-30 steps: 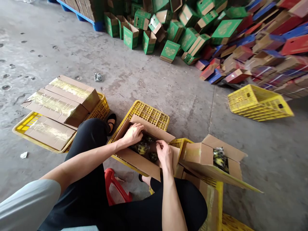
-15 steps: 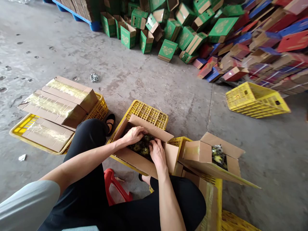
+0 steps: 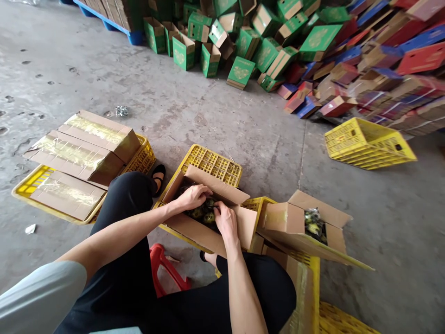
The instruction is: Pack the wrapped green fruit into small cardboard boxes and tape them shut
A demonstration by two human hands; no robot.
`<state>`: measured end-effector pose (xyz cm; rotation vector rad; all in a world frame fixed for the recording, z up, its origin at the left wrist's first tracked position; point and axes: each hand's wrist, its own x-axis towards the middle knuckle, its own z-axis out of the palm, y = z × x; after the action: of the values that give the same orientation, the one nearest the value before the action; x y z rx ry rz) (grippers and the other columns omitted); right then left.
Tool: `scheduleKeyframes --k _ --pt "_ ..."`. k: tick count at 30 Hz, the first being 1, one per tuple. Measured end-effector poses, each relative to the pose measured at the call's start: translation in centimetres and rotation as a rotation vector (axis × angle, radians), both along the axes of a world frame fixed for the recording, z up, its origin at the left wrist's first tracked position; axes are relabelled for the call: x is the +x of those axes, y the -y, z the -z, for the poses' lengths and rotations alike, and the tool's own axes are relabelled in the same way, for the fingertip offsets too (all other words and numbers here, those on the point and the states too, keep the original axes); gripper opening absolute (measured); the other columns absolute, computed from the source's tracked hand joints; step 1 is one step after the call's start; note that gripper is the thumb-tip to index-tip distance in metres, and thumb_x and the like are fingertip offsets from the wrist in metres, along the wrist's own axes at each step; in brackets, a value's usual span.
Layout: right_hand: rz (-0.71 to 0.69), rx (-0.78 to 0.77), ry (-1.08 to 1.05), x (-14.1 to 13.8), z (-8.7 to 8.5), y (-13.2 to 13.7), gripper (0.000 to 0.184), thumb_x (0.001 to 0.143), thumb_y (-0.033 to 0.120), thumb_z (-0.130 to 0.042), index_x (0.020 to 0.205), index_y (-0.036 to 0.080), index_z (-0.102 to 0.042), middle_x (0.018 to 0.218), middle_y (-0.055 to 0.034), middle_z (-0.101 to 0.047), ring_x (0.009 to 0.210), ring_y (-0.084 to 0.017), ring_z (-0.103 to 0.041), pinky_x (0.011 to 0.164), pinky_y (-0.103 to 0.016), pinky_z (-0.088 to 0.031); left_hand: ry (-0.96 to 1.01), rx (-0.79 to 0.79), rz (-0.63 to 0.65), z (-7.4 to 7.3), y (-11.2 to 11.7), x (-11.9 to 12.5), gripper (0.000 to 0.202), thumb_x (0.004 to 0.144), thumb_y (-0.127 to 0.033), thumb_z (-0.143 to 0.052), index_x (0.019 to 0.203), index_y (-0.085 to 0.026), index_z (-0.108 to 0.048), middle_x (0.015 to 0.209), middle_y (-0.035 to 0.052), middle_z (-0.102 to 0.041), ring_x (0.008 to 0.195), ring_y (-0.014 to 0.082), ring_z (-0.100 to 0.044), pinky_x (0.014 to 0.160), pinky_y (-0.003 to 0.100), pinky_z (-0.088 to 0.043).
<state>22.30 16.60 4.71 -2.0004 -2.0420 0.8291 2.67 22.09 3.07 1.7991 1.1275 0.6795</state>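
Person seated, both bare hands down inside an open brown carton, which sits on a yellow crate between the knees. Left hand above the dark, yellow-green contents, fingers bent in; right hand close beside it, thumb and fingers drawn narrow over the same contents. Whether either has anything pinched, I can't tell.

Around: carton flaps splayed, hemming the hands; the far one slopes up just behind them. To the person's left, taped cartons on another yellow crate. To the right, touching or nearly so, a second open carton with bagged, yellow-green contents, over a further crate. Red plastic piece, perhaps a stool, between the legs. Silvery scrap and white scrap on the floor. Beyond: green boxes heaped, red and blue boxes beside them, a yellow crate in front, blue pallet at upper left.

Hard to see: fingertips and much of the contents, lost to hands, shadow and carton walls. Pallet and box heap cut off at top; right side of heap smeared.

Writing: pale heart-shaped print on green boxes, small lettering above it, unreadable from here.
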Motion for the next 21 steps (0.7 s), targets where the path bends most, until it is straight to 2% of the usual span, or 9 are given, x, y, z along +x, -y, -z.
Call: scheduleKeyframes --k 3,6,9,12,14,16,19,21 --pt "0.131 0.048 -0.194 0.5 -0.3 -0.3 0.020 0.099 0.028 -0.052 0.101 0.021 -0.070 0.097 -0.0078 -0.080 0.091 -0.024 -0.075 0.089 -0.034 -0.055 0.054 -0.026 0.087 -0.2 0.1 0.0 0.046 0.077 -0.010 -0.063 0.121 -0.016 -0.073 0.123 0.0114 -0.075 0.111 0.0257 -0.071 0.100 0.036 -0.055" --pt "0.251 0.069 -0.462 1.0 -1.0 -0.6 0.030 0.096 0.047 -0.056 0.100 0.020 -0.069 0.094 -0.0088 -0.079 0.085 -0.024 -0.075 0.084 -0.034 -0.058 0.115 -0.085 0.118 -0.9 0.1 -0.1 0.056 0.077 -0.025 -0.078 0.131 -0.018 -0.069 0.133 0.0119 -0.071 0.124 0.0298 -0.066 0.108 0.039 -0.050" --pt "0.332 0.046 -0.712 1.2 -1.7 -0.8 0.044 0.093 0.061 -0.059 0.107 0.019 -0.067 0.098 -0.0099 -0.079 0.083 -0.024 -0.075 0.083 -0.036 -0.061 0.173 -0.202 0.107 -2.0 0.0 -0.1 0.052 0.082 -0.042 -0.079 0.128 -0.018 -0.070 0.119 0.0092 -0.076 0.110 0.0280 -0.070 0.095 0.034 -0.053" --pt "0.393 0.047 -0.822 1.3 -1.9 -0.9 0.048 0.095 0.062 -0.056 0.117 0.020 -0.062 0.103 -0.0107 -0.078 0.083 -0.024 -0.076 0.083 -0.037 -0.062 0.237 -0.334 0.098 -2.9 0.0 -0.1 0.045 0.088 -0.053 -0.073 0.113 -0.016 -0.073 0.096 0.0058 -0.076 0.084 0.0219 -0.068 0.075 0.029 -0.050" --pt "0.396 0.041 -0.766 1.5 -1.7 -1.0 0.043 0.099 0.058 -0.049 0.116 0.021 -0.062 0.105 -0.0118 -0.078 0.085 -0.024 -0.076 0.083 -0.037 -0.062 0.296 -0.416 0.049 -3.3 0.0 -0.1 0.046 0.088 -0.058 -0.071 0.104 -0.015 -0.074 0.089 0.0045 -0.074 0.080 0.0201 -0.065 0.072 0.028 -0.048" --pt "0.347 0.038 -0.575 1.6 -1.4 -1.1 0.037 0.103 0.050 -0.043 0.111 0.021 -0.065 0.104 -0.0121 -0.079 0.089 -0.025 -0.076 0.086 -0.037 -0.061 0.369 -0.494 -0.027 -3.4 0.1 0.0 0.047 0.087 -0.060 -0.073 0.103 -0.016 -0.074 0.093 0.0052 -0.075 0.086 0.0211 -0.066 0.076 0.029 -0.049" --pt "0.144 0.001 -0.216 1.2 -0.8 -1.0 0.030 0.103 0.033 -0.044 0.109 0.020 -0.071 0.105 -0.0113 -0.079 0.100 -0.027 -0.074 0.096 -0.039 -0.055 0.488 -0.626 -0.151 -3.3 0.1 0.1 0.054 0.082 -0.062 -0.077 0.111 -0.016 -0.075 0.106 0.0079 -0.076 0.096 0.0232 -0.068 0.081 0.030 -0.050" --pt "-0.049 -0.041 -0.091 0.4 -0.4 -0.7 0.030 0.100 0.023 -0.048 0.119 0.019 -0.070 0.121 -0.0120 -0.076 0.117 -0.027 -0.069 0.106 -0.039 -0.049 0.573 -0.707 -0.174 -3.2 0.2 0.2 0.060 0.082 -0.064 -0.078 0.117 -0.015 -0.074 0.109 0.0098 -0.076 0.095 0.0228 -0.069 0.079 0.029 -0.050"
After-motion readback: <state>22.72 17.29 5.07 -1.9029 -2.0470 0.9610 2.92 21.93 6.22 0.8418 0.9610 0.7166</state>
